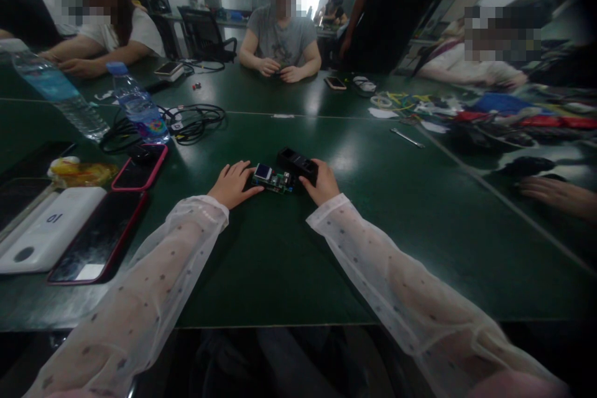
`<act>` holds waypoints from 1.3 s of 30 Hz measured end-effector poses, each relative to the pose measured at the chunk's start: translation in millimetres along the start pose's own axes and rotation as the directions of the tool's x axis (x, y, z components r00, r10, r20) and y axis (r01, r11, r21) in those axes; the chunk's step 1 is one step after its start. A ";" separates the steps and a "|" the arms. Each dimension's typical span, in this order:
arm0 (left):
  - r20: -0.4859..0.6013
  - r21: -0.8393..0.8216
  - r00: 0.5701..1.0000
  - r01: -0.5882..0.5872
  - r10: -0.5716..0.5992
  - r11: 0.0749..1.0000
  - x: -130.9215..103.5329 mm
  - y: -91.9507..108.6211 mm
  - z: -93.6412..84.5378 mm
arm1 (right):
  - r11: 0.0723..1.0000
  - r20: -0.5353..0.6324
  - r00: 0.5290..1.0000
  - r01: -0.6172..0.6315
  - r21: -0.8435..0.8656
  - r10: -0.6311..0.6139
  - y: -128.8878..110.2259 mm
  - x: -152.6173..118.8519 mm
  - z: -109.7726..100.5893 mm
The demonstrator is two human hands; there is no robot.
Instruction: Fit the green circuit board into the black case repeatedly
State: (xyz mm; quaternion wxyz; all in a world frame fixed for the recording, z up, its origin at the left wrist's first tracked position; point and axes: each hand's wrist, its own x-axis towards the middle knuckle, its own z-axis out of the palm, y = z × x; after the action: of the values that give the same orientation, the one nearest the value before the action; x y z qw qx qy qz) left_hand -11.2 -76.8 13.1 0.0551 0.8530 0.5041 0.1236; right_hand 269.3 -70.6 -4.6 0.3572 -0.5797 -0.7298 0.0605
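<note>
A small green circuit board (278, 183) with a little square screen lies on the dark green table (289, 249). Behind it and slightly to the right is a black rectangular case (296, 161). My left hand (234, 183) rests at the board's left end, its fingers spread and its thumb near the board's lower edge. The right end of the black case is between the thumb and fingers of my right hand (323, 181).
Phones (97, 236), a white power bank (51, 227), two water bottles (140, 106) and black cables (200, 121) are at left. A wrench (407, 138) and piled wires (401, 101) lie at right. Several people sit around the table; a person's hand (559, 194) rests at far right.
</note>
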 end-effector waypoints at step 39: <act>-0.018 0.031 1.000 -0.014 0.014 0.999 1.1 -3.2 6.0 | 0.999 0.010 1.000 0.001 -0.040 0.000 1.3 1.3 0.8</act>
State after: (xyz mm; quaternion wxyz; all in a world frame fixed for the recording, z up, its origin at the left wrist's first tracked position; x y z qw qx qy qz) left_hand -11.8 -74.1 6.8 0.0365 0.8561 0.5004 0.1239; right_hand 269.8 -68.8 -5.3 0.3419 -0.5863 -0.7328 0.0486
